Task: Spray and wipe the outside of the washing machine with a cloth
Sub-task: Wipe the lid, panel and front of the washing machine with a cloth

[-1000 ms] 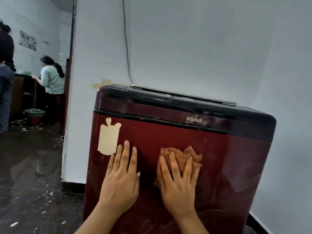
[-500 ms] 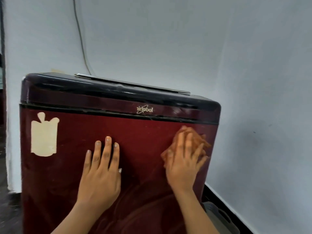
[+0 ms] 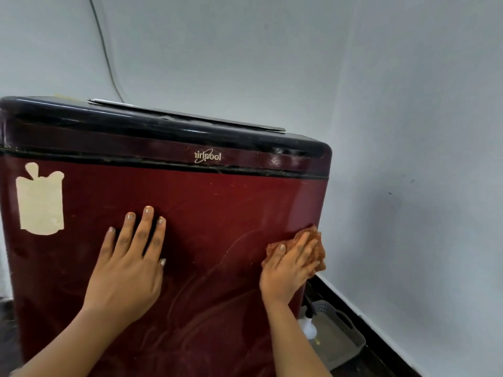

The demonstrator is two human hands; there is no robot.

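Washing machine, dark red with a black top, stands against the wall. A grey basket sits on the floor by its lower right corner. The left hand lies flat mid-front, fingers spread wide. The right hand, fingers straight and close together, presses the orange cloth against the front's right edge.

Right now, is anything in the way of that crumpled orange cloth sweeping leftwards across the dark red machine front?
Yes: the left hand lies flat on the dark red washing machine front, left of the crumpled orange cloth under the right hand. Nothing else visible protrudes.
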